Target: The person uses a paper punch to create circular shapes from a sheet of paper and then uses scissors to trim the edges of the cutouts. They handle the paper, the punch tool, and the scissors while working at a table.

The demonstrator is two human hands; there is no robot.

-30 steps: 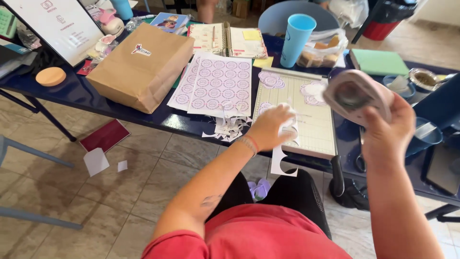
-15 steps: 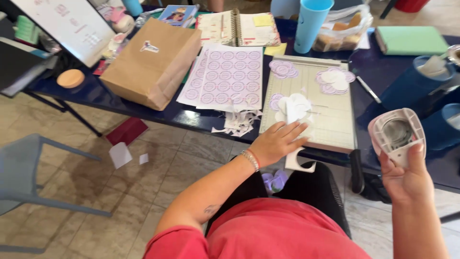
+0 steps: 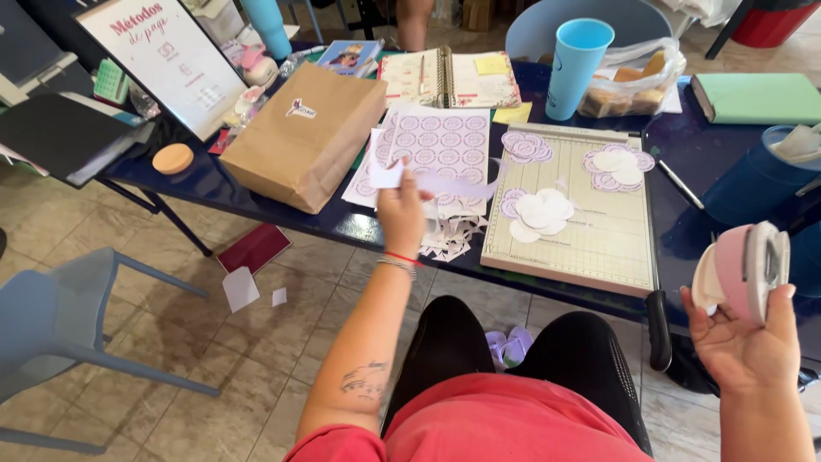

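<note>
Paper, a thin white punched-out strip (image 3: 445, 181) pinched at its left end by the left hand (image 3: 400, 214) above the near table (image 3: 359, 224) edge, looks light, floppy and tearable, while the right hand (image 3: 742, 342) cups a rigid pink round punch (image 3: 742, 272) at near right.

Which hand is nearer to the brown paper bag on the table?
Left. The left hand, holding a paper strip, is raised just right of the brown paper bag. The right hand holds a pink punch off the table's far right.
</note>
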